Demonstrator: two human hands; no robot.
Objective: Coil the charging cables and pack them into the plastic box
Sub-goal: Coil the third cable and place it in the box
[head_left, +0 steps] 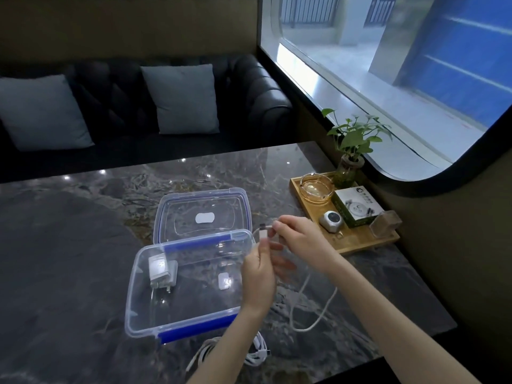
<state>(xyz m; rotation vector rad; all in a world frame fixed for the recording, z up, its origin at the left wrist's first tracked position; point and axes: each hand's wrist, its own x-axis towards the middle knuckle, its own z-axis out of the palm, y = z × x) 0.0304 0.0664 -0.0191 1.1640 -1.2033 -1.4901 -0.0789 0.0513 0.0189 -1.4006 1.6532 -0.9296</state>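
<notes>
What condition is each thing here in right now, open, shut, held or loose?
Plastic box: open, one charger plug inside.
Lid: off, lying behind box.
White cable: uncoiled, ends held up.
Second cable: bundled, on table.
Left hand: pinching cable.
Right hand: pinching cable end.

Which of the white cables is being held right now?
The cable right of the box, held by both hands; the other cable lies untouched at the table's near edge.

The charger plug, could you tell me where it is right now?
In the head view, the charger plug lies inside the plastic box, at its left end, left of both hands.
</notes>
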